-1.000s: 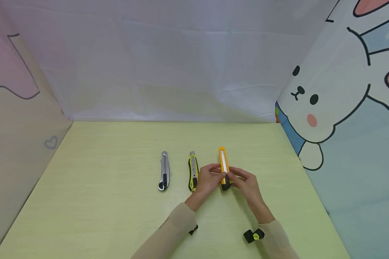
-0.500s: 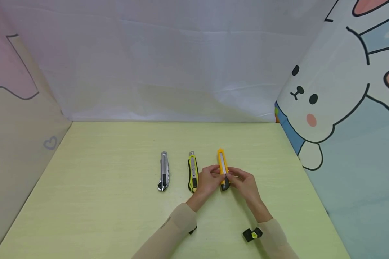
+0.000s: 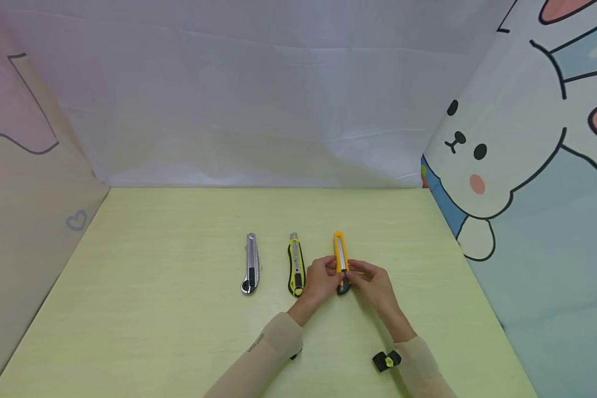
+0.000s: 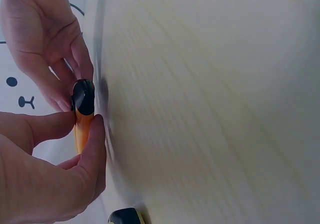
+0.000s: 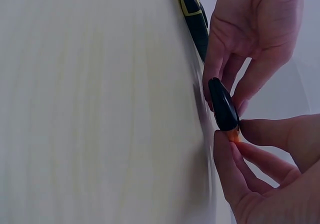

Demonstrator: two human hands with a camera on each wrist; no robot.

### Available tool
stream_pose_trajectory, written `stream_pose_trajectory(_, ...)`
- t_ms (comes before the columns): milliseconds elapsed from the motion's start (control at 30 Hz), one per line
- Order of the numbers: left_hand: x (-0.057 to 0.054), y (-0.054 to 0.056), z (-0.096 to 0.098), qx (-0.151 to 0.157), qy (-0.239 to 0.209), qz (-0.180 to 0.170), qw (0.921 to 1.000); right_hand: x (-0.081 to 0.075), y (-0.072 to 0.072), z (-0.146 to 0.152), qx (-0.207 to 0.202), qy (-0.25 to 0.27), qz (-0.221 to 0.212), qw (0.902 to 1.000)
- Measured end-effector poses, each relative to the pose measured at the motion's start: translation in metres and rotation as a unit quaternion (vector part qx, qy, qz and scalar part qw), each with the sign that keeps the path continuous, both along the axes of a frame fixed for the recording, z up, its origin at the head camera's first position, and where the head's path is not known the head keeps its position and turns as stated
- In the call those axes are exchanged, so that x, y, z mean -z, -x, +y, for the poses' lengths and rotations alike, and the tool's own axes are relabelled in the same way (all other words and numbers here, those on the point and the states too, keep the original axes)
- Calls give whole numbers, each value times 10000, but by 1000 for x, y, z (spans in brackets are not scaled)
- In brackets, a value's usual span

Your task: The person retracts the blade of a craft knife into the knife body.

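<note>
An orange box cutter [image 3: 340, 247] with a black end [image 4: 84, 97] is between the two hands, its orange tip pointing away from the person. My left hand [image 3: 322, 279] pinches its left side between thumb and fingers. On the opposite side, the thumb and fingers of my right hand [image 3: 376, 286] pinch it too. Both wrist views show fingertips under the cutter, close to the tabletop; whether it touches the table I cannot tell. Just left of my left hand lies a yellow-green and black box cutter [image 3: 296, 264]. Farther left is a silver box cutter [image 3: 251, 264].
The pale green table [image 3: 169, 287] extends on both sides of the hands. A white cloth [image 3: 258, 110] stands behind it, and a rabbit-print cloth [image 3: 517, 265] borders the right side. A small black wrist device [image 3: 387, 361] is by the right sleeve.
Both hands and the orange cutter have shifted slightly toward the person, with the cutter lower in view. The pinch of each hand stays on it. The other two cutters stay in place.
</note>
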State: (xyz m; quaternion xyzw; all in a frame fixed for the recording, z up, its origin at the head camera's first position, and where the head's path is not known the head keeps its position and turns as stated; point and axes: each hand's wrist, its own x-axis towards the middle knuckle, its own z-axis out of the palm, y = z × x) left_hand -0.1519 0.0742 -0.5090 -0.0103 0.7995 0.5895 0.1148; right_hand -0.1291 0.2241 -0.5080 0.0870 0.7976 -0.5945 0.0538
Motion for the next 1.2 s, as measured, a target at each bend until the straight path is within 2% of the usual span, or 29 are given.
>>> stream_pose_trajectory(333,-1,-1,2,46,306,-105,9995,4,0,1,-118,-653,139,9977)
stream_pose_trajectory(667,0,-1,2,23,628,25,9980,6,0,2,-238,-933,432,9944)
stream_pose_trajectory(1000,-1,0,3,51,662,-116,9977,5,4,-1,-79,-1284,267,9913)
stream_pose_trajectory(1200,-4,-2,3,70,735,-91,9972,4,3,0,-92,-1285,217,9914)
